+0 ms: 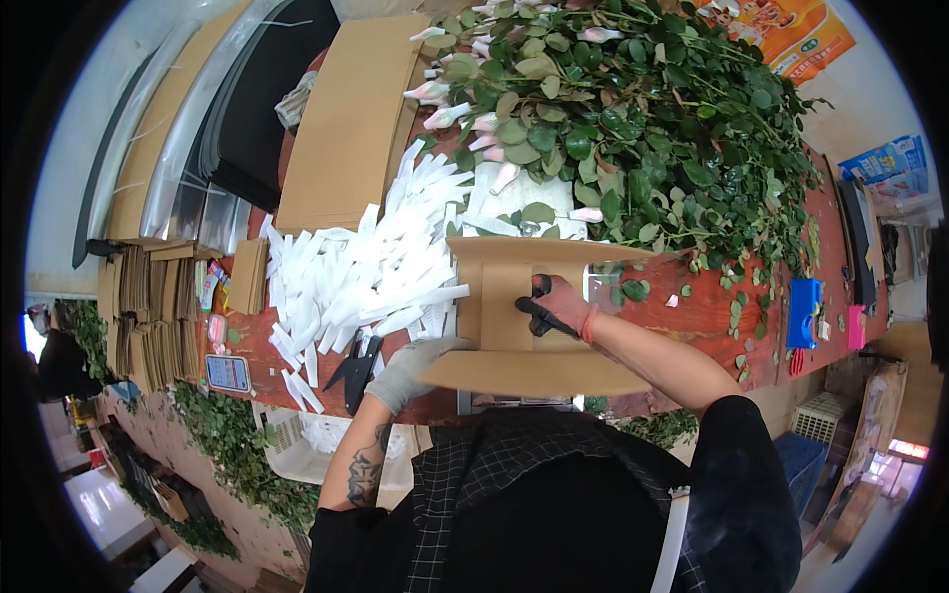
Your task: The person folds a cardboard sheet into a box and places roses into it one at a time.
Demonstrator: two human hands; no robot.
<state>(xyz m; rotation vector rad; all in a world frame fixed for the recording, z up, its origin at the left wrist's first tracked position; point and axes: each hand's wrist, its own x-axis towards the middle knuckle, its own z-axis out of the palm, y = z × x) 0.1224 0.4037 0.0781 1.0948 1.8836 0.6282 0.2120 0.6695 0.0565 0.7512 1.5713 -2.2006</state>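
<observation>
A folded brown cardboard sheet (494,296) lies in front of me, its far and near flaps raised. My left hand (407,372), in a pale grey glove, grips its left side by the near flap (534,372); the fingertips are partly hidden. Between the flaps, my right hand (558,306), in a red and black glove, rests on the cardboard with bent fingers apart and nothing visible in them. Beside my left hand lie black scissors (354,376). Many white strips (371,267) are heaped to the left of the cardboard.
Leafy roses (643,128) with pale pink buds in white sleeves cover the far right of the red table (647,306). Large cardboard sheets (346,119) lie at the back. A phone (228,373) is at the left edge, a blue box (805,313) at the right.
</observation>
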